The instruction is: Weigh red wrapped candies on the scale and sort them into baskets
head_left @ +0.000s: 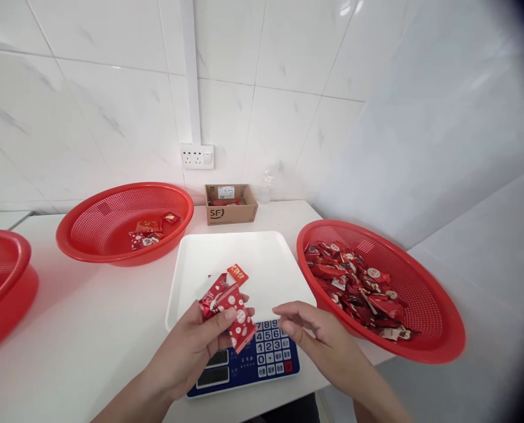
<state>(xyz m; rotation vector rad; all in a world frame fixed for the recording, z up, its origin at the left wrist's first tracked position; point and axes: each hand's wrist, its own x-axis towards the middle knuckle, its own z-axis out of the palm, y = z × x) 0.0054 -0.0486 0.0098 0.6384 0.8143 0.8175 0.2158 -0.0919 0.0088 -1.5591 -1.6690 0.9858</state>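
Two bare hands meet low in the head view, above the front edge of a white worktop (90, 329). The left hand (191, 346) comes in from 7 o'clock, and its fingers (227, 314) are clamped with the thumb on a few small red printed sweet packets (238, 320). The foremost packet's long axis runs from 11 to 5 o'clock. A small orange-red packet (238, 274) sits at the top of the bunch; whether it is gripped or lies on the tray behind, I cannot tell.

The right hand (319, 338) enters from 5 o'clock and holds nothing. Its fingers (286, 311) are loosely curled and apart, pointing toward 9 o'clock. The held packets lie at 9 o'clock from those fingertips, near but not touching, so the left hand is the one on them.

Under both hands is a blue electronic scale with a white keypad (266, 358), carrying a white rectangular plastic tray (244, 252) that shows bare surface toward 12 o'clock. At 3 o'clock, just beside the tray, a round red mesh plastic basket (438, 329) holds a heap of red wrapped sweets (359, 288). At 10 o'clock a second red mesh basket (112, 217) holds only a few packets (150, 232). A third red basket (2, 276) is cut off at 9 o'clock. At 12 o'clock a small open cardboard box (231, 202) stands against the tiled wall.
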